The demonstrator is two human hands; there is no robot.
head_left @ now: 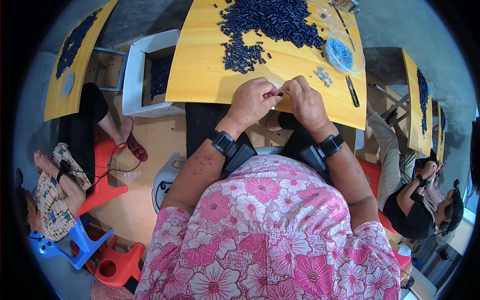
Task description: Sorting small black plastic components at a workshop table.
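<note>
Both my hands meet over the front edge of the yellow table [200, 75]. In a pinch, my left hand [254, 100] holds a small black plastic piece [280, 93], mostly covered by the fingertips. My right hand [306, 104] is closed too, its fingertips against that piece; what they grip is too small to make out. Beyond the hands lies a big pile of short dark tube-like pieces [270, 22], with a smaller heap [242, 56] nearer me. Several tiny clear pieces [323, 76] are scattered right of my right hand.
At the right stands a clear round tub [356, 61] of small light-blue pieces, with black-handled snips [352, 91] nearer me. Another clear container [330, 15] is behind it. Left of the table sits an open white box [134, 75] with dark pieces inside. Other people sit at tables on both sides.
</note>
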